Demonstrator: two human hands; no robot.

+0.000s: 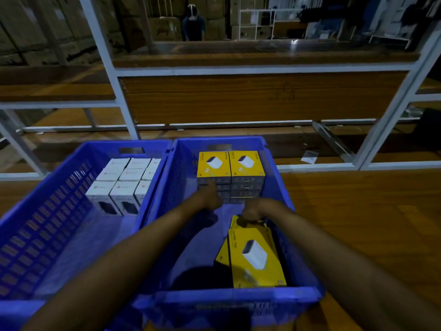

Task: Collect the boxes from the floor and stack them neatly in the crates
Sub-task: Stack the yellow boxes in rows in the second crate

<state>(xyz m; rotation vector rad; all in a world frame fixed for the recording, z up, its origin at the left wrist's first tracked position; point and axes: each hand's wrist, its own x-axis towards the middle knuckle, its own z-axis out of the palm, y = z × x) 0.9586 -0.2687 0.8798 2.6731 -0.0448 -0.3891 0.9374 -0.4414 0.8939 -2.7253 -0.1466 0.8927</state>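
the loose yellow boxes (256, 256) lie askew in the near part of the right crate (238, 297), and the right hand (250, 212) curls onto their far edge, so a careless shove could jam them crooked against the neat yellow stack (230, 173). the left hand (211, 195) rests on that stack, thumb up; blur and dim light hide both hands' fingers, so i cannot tell their exact grip.

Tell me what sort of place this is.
Probably a warehouse or packing area: stacked cardboard cartons line the back, white metal racking stands on the floor, and two blue plastic crates hold identical retail boxes, white and yellow.
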